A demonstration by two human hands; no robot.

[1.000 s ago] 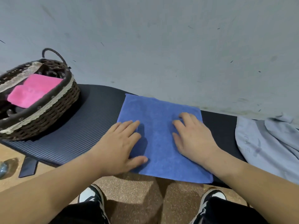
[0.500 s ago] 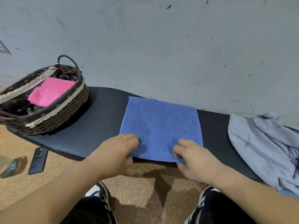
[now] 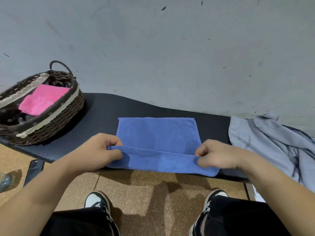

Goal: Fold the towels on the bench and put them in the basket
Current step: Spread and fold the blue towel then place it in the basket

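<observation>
Blue towel (image 3: pixel 158 133) flat on black bench (image 3: pixel 105 113), near edge lifted. Left hand (image 3: pixel 97 152) pinches its left corner, right hand (image 3: pixel 216 155) pinches its right corner; towel spans between them

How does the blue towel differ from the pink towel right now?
The blue towel lies on the bench; the pink towel sits in the basket. The blue towel is mid-fold, its near edge pinched by the left hand and right hand; the pink towel lies folded, untouched. Both are plain, single-coloured cloths.
</observation>
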